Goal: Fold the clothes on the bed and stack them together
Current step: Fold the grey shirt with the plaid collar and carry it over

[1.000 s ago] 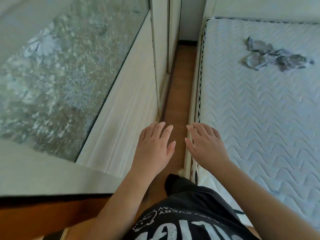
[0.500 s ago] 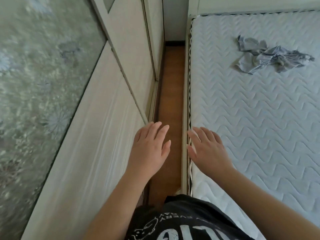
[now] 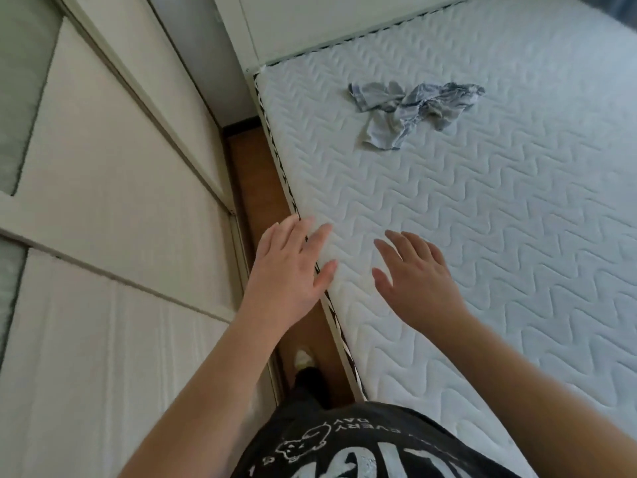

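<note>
Two hands: both reach forward, palms down, fingers straight and spread, neither holding anything.
Left hand (image 3: 287, 267): its grip is apart; it hangs over the near edge of the bed, fingertips above the mattress border, wrist above the floor strip.
Right hand (image 3: 418, 276): its grip is apart too; it is over the mattress, just beside the left hand and not touching it. Whether the palm touches the mattress cannot be told.
Bed (image 3: 482, 236): a bare white mattress with a quilted wavy stitch pattern and a dark-and-white patterned tape along its edge; it fills the right side of the view.
Floor (image 3: 256, 188): a narrow strip of brown wood between the bed and the wardrobe.
Wardrobe (image 3: 103, 201): pale cream panelled doors along the left, with greenish frosted glass panes at the far left.
Headboard (image 3: 310, 25): a plain cream board at the far end of the mattress.
Clothes (image 3: 410, 110): one crumpled grey-blue garment with darker edging, lying unfolded on the mattress near the far end, well apart from both hands.
Person: black T-shirt (image 3: 344, 443) with white print at the bottom of the view; a foot in a pale shoe (image 3: 303, 358) stands on the floor strip.
</note>
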